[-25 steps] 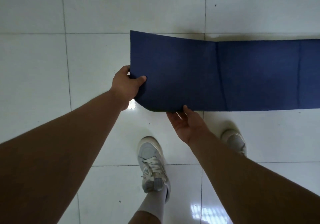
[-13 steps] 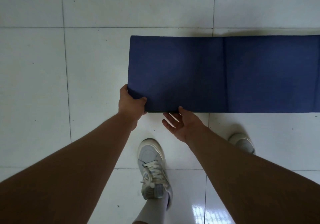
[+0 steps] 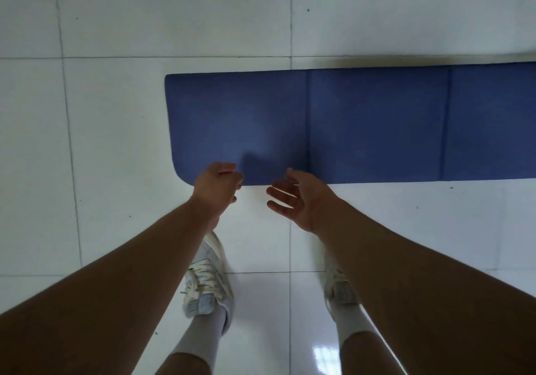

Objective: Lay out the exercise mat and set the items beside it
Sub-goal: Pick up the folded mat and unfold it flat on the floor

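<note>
The blue exercise mat (image 3: 348, 125) lies flat on the white tiled floor, running from the centre out past the right edge, with two fold creases across it. My left hand (image 3: 216, 184) hovers over the mat's near left corner. Its fingers are curled in and I see nothing in them. My right hand (image 3: 295, 200) is just in front of the mat's near edge, palm up and fingers spread, holding nothing. A hand shadow falls on the mat between the two hands.
My two white sneakers (image 3: 207, 281) (image 3: 339, 284) stand on the tiles close to the mat's near edge. White floor tiles (image 3: 116, 142) surround the mat on the left, front and back. No other items are in view.
The near left corner of the mat, lifted a second ago, now lies flat. My left hand has let go of it, and both hands have drawn back from the edge.
</note>
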